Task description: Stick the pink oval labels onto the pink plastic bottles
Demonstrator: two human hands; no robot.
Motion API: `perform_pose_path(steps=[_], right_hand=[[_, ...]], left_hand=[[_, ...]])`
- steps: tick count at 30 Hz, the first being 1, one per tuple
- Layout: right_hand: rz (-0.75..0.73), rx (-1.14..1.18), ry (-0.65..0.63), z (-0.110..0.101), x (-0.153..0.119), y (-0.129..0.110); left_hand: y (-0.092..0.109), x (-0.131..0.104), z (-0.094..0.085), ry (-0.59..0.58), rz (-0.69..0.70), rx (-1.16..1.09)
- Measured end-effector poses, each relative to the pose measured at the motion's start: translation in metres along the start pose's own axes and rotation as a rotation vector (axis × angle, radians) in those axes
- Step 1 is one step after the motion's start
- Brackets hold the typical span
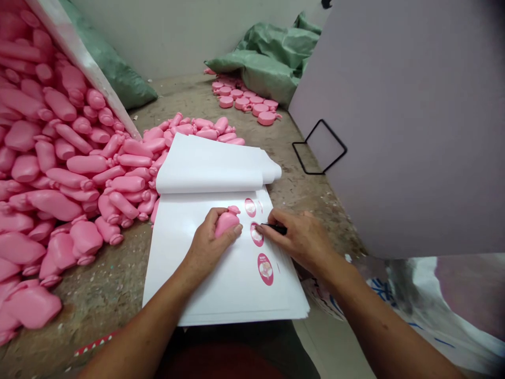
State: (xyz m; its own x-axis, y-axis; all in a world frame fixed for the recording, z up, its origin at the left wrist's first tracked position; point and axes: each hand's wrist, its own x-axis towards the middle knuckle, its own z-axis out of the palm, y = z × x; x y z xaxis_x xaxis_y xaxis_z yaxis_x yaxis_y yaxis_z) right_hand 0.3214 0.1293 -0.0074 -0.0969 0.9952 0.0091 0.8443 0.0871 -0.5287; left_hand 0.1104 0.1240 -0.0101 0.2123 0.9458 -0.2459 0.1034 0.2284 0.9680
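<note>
My left hand (213, 237) is closed around a small pink plastic bottle (227, 223), held just over a stack of white label sheets (189, 279). Between the fingers of my right hand (300, 237) is a slim black pointed tool (276, 228); its exact kind is unclear. The tip meets the middle oval label (257, 235) on the top sheet. Another pink oval label (250, 207) lies above it, and a lower oval label (265, 269) shows a flower-like print. The upper sheets (213, 168) are folded back over the far end of the stack.
A large heap of pink bottles (71, 179) spills from a white-edged container (94, 68) at left. Round pink pieces (244, 100) stand in rows near green sacks (272, 58). A grey panel (414, 131) with a black wire stand (320, 147) rises at right.
</note>
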Motion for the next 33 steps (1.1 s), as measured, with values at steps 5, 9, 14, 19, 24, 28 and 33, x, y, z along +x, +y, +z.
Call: perform_pose_path(steps=[5, 9, 14, 19, 24, 28, 33], right_hand=[[0.185, 0.601, 0.092, -0.007, -0.014, 0.001], [0.286, 0.849, 0.18, -0.019, -0.028, -0.01], [0.186, 0.772, 0.013, -0.022, -0.038, -0.041], [0.125, 0.74, -0.101, -0.01, -0.04, -0.068], [0.116, 0.648, -0.147, -0.002, -0.039, -0.083], [0.086, 0.61, -0.138, -0.001, -0.039, -0.092], [0.072, 0.58, -0.159, -0.003, -0.039, -0.098]], left_hand=[[0.0, 0.001, 0.0, -0.011, -0.017, -0.016], [0.009, 0.0, -0.001, -0.025, -0.038, -0.134], [0.029, -0.024, -0.002, -0.055, -0.145, -0.475], [0.027, -0.056, -0.001, -0.029, -0.24, -0.773], [0.023, -0.073, -0.005, 0.012, -0.216, -0.798], [0.023, -0.079, -0.01, -0.003, -0.178, -0.772], [0.023, -0.082, -0.012, 0.005, -0.164, -0.727]])
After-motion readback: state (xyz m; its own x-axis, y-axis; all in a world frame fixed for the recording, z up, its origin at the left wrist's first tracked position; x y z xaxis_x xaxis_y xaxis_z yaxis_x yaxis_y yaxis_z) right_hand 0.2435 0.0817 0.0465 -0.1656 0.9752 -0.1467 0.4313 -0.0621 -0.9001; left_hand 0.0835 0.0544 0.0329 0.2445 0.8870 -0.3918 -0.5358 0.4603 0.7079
